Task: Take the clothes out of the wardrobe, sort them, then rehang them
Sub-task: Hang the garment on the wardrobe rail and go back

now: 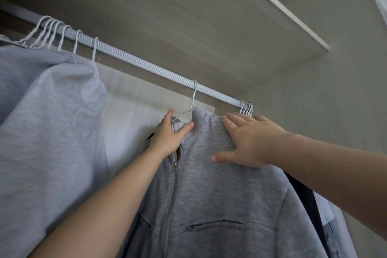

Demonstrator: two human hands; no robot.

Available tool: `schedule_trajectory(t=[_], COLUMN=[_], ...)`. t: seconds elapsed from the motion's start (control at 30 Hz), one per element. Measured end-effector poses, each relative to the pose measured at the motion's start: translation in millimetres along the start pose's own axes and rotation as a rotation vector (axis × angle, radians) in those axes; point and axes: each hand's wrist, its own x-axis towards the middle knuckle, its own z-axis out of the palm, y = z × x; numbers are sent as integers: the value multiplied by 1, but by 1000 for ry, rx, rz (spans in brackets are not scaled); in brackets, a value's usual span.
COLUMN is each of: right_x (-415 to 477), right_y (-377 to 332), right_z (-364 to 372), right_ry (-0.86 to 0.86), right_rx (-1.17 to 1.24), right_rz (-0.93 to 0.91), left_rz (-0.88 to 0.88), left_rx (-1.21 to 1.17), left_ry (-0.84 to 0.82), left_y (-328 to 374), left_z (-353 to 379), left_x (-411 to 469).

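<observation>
Bare forearms rise from 6 o'clock. Left hand (pixel 170 136) pinches the collar of the grey zip jacket (pixel 209 195), thumb in front and fingers behind. Right hand (pixel 247 142) lies flat on its shoulder, fingers spread. At centre, the jacket hangs from a white wire hanger (pixel 193 98) on the rail (pixel 146 65). It looks soft, limp and fairly weighty, so the hanger hook seems a surer hold than the cloth. Bare rail runs toward 10 o'clock as far as a pale grey garment (pixel 41 111). At 3 o'clock, bunched hooks (pixel 247 109) and a dark garment (pixel 303 190) crowd close.
</observation>
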Motion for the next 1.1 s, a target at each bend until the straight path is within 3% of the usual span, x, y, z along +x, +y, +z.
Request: schedule_trajectory(t=[0.17, 0.27, 0.5, 0.73, 0.93, 1.1], right_x=[7, 11, 9, 6, 8, 8], right_y=[-2, 4, 41, 73, 85, 85], right_z=[16, 31, 72, 100, 111, 113], right_ry=[-3, 8, -21, -6, 82, 79], right_rx=[-101, -134, -191, -259, -227, -237], right_rz=[14, 32, 112, 133, 112, 109], left_rz=[103, 73, 72, 72, 72, 56], left_rx=[148, 256, 212, 144, -39, -42], left_ry=[94, 8, -132, -143, -190, -238], left_y=[-19, -20, -21, -23, -33, -33], left_z=[25, 47, 118, 186, 210, 214], left_x=[15, 22, 29, 31, 37, 40])
